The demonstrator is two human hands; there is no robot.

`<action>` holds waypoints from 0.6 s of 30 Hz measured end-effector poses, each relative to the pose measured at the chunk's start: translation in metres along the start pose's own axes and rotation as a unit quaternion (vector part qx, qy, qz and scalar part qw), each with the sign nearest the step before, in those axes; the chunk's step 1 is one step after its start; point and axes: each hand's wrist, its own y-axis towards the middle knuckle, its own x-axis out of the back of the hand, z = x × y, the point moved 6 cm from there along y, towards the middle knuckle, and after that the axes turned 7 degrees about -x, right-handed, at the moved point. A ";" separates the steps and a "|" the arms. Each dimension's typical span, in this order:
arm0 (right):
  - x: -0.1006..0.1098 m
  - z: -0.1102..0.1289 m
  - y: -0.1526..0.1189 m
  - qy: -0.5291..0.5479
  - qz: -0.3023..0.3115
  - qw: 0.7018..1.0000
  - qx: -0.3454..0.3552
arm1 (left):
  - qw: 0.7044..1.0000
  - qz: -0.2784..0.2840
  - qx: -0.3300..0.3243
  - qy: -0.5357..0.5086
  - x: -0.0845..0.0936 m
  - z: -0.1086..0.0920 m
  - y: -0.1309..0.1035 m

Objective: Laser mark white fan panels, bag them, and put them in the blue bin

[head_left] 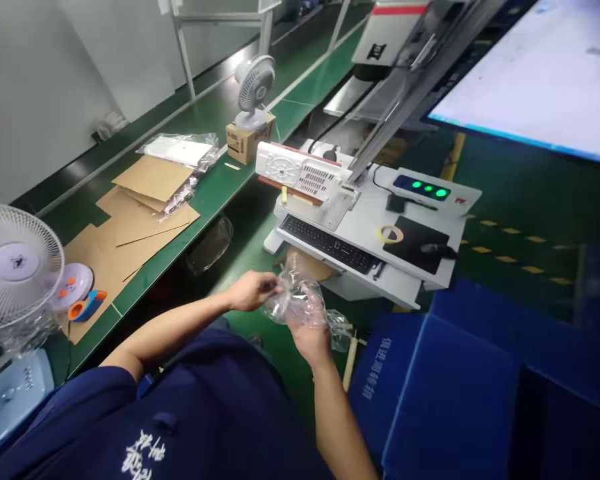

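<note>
Both my hands hold a crumpled clear plastic bag [300, 301] in front of me, above the green floor. My left hand [253, 291] pinches the bag's left edge with closed fingers. My right hand [310, 330] grips it from below, and loose plastic trails off to the right of that hand. Whether anything is inside the bag I cannot tell. Just beyond the bag is a white workstation [380, 230] with a black keyboard [330, 245].
A green bench [215, 187] on the left carries cardboard sheets [140, 207], bagged white parts [180, 152], a small box with a fan [253, 90], a large white fan [15, 267] and a tape dispenser [86, 307]. Blue plastic crates [460, 387] stand at the right. A monitor [535, 73] hangs at the upper right.
</note>
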 end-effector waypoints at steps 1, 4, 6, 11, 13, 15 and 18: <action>0.014 -0.008 -0.002 -0.025 -0.028 0.999 -0.014 | 0.999 -0.033 0.016 -0.011 0.004 0.007 0.008; 0.049 -0.029 -0.010 -0.079 -0.072 0.992 -0.067 | 0.985 -0.136 0.038 -0.096 0.020 0.022 0.032; 0.063 -0.038 -0.015 -0.074 -0.054 0.989 -0.116 | 0.972 -0.167 0.026 -0.162 0.023 0.024 0.053; 0.077 -0.025 -0.017 0.003 0.029 0.980 -0.195 | 0.910 -0.198 -0.003 -0.364 0.019 0.025 0.119; 0.081 -0.006 -0.010 0.021 0.022 0.979 -0.201 | 0.867 -0.228 0.007 -0.443 0.029 0.037 0.147; 0.087 0.020 0.003 0.093 -0.032 0.979 -0.181 | 0.824 -0.245 0.022 -0.510 0.039 0.057 0.174; 0.092 0.058 0.034 0.265 -0.126 0.945 -0.143 | 0.811 -0.155 0.057 -0.561 0.030 0.091 0.204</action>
